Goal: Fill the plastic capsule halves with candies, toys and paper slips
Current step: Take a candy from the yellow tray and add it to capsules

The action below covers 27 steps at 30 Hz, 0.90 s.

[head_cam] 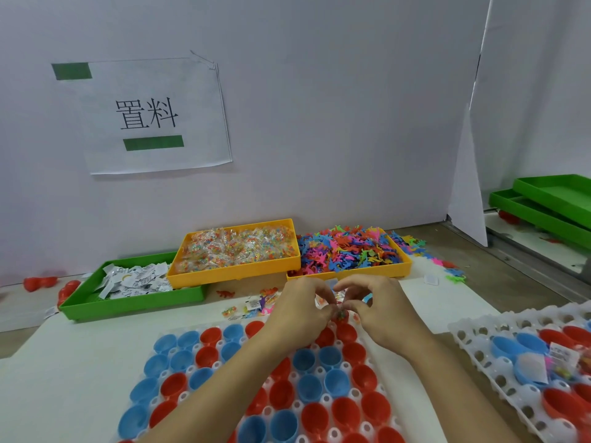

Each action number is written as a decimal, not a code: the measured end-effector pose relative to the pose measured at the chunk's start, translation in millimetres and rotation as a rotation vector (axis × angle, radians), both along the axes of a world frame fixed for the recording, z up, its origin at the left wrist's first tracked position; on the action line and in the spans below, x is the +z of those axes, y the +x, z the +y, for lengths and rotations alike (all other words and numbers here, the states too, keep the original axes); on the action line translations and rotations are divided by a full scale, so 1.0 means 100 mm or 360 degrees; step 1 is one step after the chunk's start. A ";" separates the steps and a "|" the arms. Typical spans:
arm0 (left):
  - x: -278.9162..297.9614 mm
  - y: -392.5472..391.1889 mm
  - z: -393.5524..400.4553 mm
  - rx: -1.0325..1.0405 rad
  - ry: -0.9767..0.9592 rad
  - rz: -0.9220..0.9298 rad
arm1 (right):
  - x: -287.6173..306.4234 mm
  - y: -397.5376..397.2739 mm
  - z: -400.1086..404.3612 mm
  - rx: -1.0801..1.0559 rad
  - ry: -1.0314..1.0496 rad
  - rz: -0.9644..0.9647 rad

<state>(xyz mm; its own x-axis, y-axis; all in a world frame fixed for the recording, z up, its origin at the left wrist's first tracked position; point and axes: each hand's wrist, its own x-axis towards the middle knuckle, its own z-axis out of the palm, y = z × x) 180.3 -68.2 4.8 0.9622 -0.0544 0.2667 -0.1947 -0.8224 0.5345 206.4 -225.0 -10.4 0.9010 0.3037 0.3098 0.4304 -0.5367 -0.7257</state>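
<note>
Red and blue capsule halves [307, 388] sit open side up in a white holed tray [192, 369] in front of me. My left hand [300, 310] and my right hand [375, 310] meet over the tray's far edge, fingertips together. Between them they pinch a small candy packet [340, 313] above a red half. Behind stand a green tray of paper slips [128, 282], a yellow tray of candy packets [236, 247] and a yellow tray of coloured toy figures [348, 251].
A second white tray [499, 356] at the right holds some filled capsule halves. Loose toys and packets [252, 306] lie between the trays and my hands. Stacked green trays [550, 203] stand far right, red capsule halves [40, 282] far left. A white wall closes the back.
</note>
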 end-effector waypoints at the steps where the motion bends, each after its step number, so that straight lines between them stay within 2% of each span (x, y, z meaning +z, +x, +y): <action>1: 0.00 0.00 0.00 -0.0001 0.0002 -0.0001 | 0.00 0.00 0.00 0.0001 0.0003 0.0001; 17: 0.02 0.01 0.01 -0.0039 0.0034 0.0048 | -0.01 0.01 -0.01 0.0028 0.0037 -0.0004; 21: 0.03 0.00 0.02 -0.0057 0.0022 0.0049 | -0.05 0.07 -0.07 -0.0187 0.0186 -0.0047; 27: 0.07 -0.07 0.09 -0.0056 -0.0071 0.0033 | -0.12 0.15 -0.16 -0.0502 -0.0034 0.0125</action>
<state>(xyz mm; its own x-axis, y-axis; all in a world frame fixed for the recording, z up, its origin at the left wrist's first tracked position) 173.5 -59.6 12.2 0.9653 -0.0768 0.2497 -0.2116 -0.7906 0.5746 221.7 -241.4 -22.5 0.9726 0.0114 0.2322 0.1837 -0.6500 -0.7374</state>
